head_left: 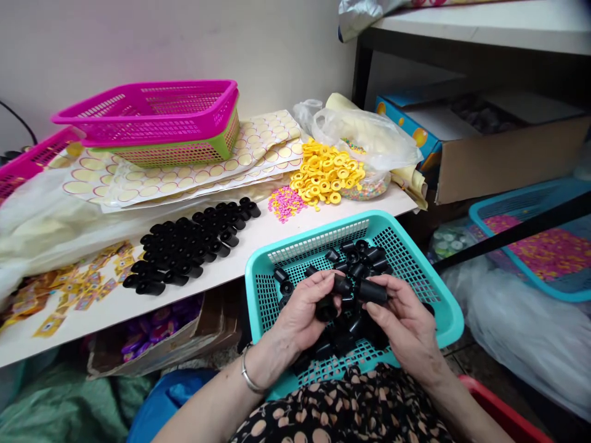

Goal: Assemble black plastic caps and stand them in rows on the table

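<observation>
A teal plastic basket (443,307) rests on my lap and holds several short black plastic tubes (362,258). My left hand (300,314) is inside the basket, its fingers closed round a few black tubes. My right hand (404,317) is beside it, fingers pinched on one black tube (372,291) held level. The two hands almost touch over the basket's middle. A silver bangle (249,375) circles my left wrist.
On the white table (272,237) lie rows of black tubes (189,246), yellow rings (325,172), pink beads (285,203), sticker sheets (258,147), small printed labels (74,289) and stacked pink and green baskets (157,120). A cardboard box (498,154) and blue basket (530,246) stand right.
</observation>
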`<state>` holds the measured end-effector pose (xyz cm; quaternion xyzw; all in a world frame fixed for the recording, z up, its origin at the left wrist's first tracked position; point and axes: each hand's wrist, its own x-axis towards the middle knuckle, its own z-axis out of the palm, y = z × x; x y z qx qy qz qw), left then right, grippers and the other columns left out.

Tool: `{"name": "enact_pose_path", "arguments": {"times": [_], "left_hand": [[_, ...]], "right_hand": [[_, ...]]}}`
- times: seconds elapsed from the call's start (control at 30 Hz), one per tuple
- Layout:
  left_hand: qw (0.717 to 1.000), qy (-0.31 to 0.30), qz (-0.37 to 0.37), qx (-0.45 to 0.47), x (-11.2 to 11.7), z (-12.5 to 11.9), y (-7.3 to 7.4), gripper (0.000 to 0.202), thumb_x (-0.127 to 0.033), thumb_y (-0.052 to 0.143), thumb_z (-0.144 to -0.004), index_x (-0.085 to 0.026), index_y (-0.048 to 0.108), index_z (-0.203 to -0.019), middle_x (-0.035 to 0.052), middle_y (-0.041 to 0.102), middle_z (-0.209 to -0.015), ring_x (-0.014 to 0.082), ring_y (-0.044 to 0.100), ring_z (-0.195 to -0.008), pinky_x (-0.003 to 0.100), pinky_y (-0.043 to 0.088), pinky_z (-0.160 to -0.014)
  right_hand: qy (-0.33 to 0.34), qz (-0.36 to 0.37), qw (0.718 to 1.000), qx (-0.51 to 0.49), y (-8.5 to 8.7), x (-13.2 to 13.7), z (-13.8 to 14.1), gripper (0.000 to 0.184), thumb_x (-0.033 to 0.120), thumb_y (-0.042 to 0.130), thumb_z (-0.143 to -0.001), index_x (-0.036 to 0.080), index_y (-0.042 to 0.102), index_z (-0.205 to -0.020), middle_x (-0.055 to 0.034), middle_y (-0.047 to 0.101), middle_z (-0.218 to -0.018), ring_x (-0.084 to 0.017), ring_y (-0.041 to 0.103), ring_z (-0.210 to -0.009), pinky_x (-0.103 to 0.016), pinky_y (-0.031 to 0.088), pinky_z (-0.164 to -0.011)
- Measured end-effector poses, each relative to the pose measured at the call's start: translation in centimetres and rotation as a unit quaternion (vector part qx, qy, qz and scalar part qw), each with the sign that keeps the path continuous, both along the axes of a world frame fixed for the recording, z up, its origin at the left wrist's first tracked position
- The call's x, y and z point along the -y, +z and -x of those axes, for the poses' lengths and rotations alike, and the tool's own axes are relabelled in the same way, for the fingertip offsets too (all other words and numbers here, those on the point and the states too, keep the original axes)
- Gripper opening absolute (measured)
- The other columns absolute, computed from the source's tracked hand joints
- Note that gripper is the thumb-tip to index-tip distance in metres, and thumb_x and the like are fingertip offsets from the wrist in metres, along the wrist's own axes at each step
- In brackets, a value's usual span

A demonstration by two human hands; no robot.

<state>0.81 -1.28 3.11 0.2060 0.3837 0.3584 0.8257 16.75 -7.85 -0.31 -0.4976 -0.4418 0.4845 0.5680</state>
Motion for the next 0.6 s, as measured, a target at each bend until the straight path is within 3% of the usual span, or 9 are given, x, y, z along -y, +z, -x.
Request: {"name": "enact_pose_path", "arguments": {"times": [0.4, 0.6], "left_hand": [[0.998, 0.044, -0.028, -0.024, -0.1, -0.2, -1.0, 0.023, -0.025, 0.079, -0.064, -0.01, 0.069, -0.079, 0.0003, 0.058, -0.07, 0.004, 0.048, -0.053, 0.018, 0.034, -0.051], [0.995, 0.064, -0.051, -0.059, -0.1, -0.2, -0.9, 0.023, -0.024, 0.08, -0.062, -0.011, 0.07, -0.078, 0.0005, 0.06, -0.07, 0.0046, 0.048, -0.055, 0.019, 0.034, -0.054]], "right_hand": [[-0.013, -0.025, 0.999, 0.039, -0.5, 0.2, 0.5, 0.029, 0.02, 0.057, -0.088, 0.028, 0.053, -0.115, -0.0015, 0.061, -0.107, -0.013, 0.063, -0.091, -0.023, 0.053, -0.079], [-0.017, -0.039, 0.99, 0.137, -1.4, 0.5, 0.0, 0.036, 0.02, 0.06, -0.085, 0.027, 0.053, -0.12, -0.0036, 0.062, -0.109, -0.017, 0.063, -0.093, -0.027, 0.054, -0.075]]}}
